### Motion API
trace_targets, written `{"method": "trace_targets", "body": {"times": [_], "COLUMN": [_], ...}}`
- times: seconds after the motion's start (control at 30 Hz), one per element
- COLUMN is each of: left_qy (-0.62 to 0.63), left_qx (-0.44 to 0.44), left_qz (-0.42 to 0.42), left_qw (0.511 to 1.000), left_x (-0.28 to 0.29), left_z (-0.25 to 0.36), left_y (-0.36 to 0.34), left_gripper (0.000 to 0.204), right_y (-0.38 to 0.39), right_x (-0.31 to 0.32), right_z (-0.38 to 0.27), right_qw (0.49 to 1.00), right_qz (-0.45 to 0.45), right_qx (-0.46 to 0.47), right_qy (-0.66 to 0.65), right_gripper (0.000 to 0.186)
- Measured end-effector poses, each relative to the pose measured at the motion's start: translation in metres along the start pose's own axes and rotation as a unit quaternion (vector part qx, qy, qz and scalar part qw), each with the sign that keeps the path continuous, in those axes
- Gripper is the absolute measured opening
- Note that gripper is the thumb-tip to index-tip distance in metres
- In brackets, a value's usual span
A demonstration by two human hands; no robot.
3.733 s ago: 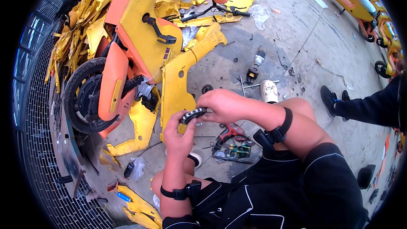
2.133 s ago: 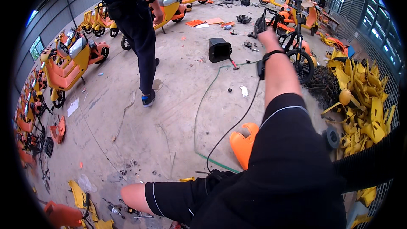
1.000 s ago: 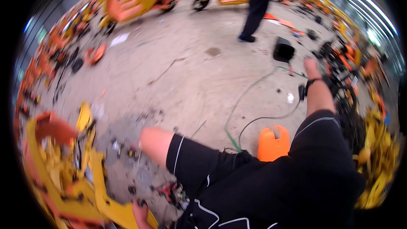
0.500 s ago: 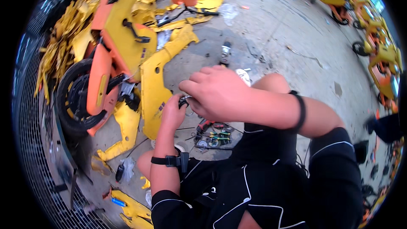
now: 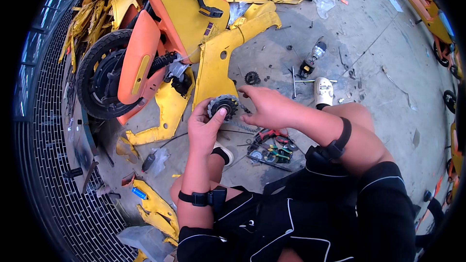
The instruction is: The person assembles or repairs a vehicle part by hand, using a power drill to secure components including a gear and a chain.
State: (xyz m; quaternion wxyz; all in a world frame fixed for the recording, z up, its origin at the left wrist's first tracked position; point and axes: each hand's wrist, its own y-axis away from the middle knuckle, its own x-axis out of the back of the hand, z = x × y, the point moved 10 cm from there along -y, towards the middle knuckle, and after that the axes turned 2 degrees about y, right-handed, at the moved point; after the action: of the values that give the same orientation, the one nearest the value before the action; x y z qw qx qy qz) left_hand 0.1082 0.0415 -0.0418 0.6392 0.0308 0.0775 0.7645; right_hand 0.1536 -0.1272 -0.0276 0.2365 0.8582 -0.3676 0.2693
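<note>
My left hand [image 5: 203, 122] grips a round, dark metal sprocket [image 5: 224, 108] with teeth round its rim, the thumb pressing on its face. Just right of it is my right hand [image 5: 264, 105], its thumb and fingers spread apart and nothing plainly between them. A length of chain [image 5: 246, 126] lies on the floor below the hands. Beyond them, a small dark gear [image 5: 252, 77] rests on the concrete. A yellow body panel [image 5: 213, 68] stretches out behind the left hand, close to an orange and yellow scooter [image 5: 187, 17].
To the right lie a power tool [image 5: 310, 60] and a T-shaped wrench [image 5: 294, 82], near my white shoe [image 5: 324, 90]. Pliers and other hand tools [image 5: 279, 150] are heaped in front of my knees. Yellow panels [image 5: 102, 9] pile up at far left; more scooters [image 5: 427, 0] line the right.
My hands have moved apart; the right has drawn back from the left, and the sprocket now shows in the left hand. The view has shifted, so the scooter appears further right.
</note>
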Motion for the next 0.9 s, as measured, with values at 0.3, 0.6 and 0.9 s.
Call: {"method": "trace_targets", "body": {"times": [0.3, 0.6, 0.9], "left_qy": [0.017, -0.04, 0.068], "left_qx": [-0.039, -0.101, -0.07], "left_qz": [0.025, 0.007, 0.015], "left_qw": [0.999, 0.994, 0.995], "left_x": [0.001, -0.01, -0.016], "left_z": [0.007, 0.027, 0.019], "left_y": [0.001, 0.006, 0.005], "left_gripper": [0.039, 0.032, 0.035], "right_y": [-0.006, 0.009, 0.01], "right_x": [-0.014, 0.007, 0.0], "right_z": [-0.008, 0.002, 0.0], "right_qw": [0.982, 0.995, 0.995], "right_qz": [-0.02, 0.075, 0.067], "right_qx": [0.017, 0.044, 0.066], "right_qy": [-0.189, -0.05, -0.016], "right_gripper": [0.053, 0.023, 0.023]}}
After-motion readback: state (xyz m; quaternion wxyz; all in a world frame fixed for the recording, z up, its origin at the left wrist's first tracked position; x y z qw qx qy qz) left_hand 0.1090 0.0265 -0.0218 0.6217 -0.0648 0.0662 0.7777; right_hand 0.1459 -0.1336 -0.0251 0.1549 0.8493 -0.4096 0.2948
